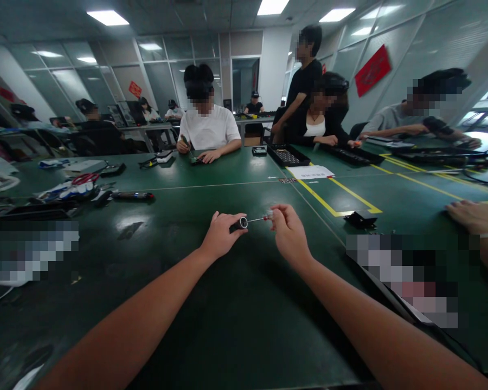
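Observation:
My left hand [220, 234] is closed round a short black cylinder with a silver end [239, 223], held just above the green table [228, 303]. My right hand [287, 230] pinches a thin bit with a red band [262, 218], its metal tip touching the silver end of the cylinder. Both arms reach forward over the middle of the table, and the hands are a few centimetres apart.
A small black part [361, 218] lies right of my hands by yellow tape lines [329, 206]. Tools and a red-handled item [85, 187] lie at the left. Another person's hand [474, 215] rests at the right edge. Several people sit across the table, with a black tray [287, 156].

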Motion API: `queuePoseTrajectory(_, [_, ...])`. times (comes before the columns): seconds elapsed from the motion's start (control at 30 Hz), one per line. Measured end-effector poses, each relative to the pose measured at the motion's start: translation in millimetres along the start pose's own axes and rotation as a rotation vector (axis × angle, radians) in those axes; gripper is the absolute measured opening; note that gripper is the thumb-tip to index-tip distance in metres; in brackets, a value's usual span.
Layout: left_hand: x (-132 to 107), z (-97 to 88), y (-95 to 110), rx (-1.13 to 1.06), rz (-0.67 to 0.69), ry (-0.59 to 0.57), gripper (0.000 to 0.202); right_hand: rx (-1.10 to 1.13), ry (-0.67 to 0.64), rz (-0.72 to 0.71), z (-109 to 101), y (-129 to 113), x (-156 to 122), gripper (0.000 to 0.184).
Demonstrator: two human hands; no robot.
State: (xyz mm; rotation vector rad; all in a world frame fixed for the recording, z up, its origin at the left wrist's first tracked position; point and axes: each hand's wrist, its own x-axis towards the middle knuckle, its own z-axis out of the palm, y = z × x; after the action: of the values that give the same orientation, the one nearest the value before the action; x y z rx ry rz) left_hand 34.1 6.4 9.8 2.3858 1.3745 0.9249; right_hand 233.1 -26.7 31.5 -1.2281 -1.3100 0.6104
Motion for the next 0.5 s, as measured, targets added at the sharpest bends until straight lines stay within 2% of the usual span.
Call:
queuePoseTrajectory(0.1, [0.0, 0.3, 0.4, 0.005, -0.001, 0.004, 0.039, 0.031, -0.031, -0.024, -0.5, 1.1, 0.1, 0.022])
queuePoseTrajectory(0.23, [0.0, 0.2, 2.0, 0.000, 0.005, -0.021, 0.038, -0.095, -0.064, -0.049, -2.7, -3.3, -0.5, 0.035])
queuePoseTrajectory(0.3, [0.0, -0.7, 2.9, 0.002, -0.004, -0.013, 0.039, -0.108, -0.061, -0.061, -2.5, -4.0, -1.0, 0.031])
queuePoseTrajectory(0.43, [0.4, -2.8, 3.5, 0.012, -0.033, 0.008, 0.039, 0.045, -0.028, -0.032, 1.1, 1.0, 0.8, 0.025])
queuePoseTrajectory(0.5, [1.0, -3.5, 2.9, 0.020, -0.014, -0.003, 0.038, 0.148, -0.019, 0.035, 2.6, 5.4, 4.2, 0.025])
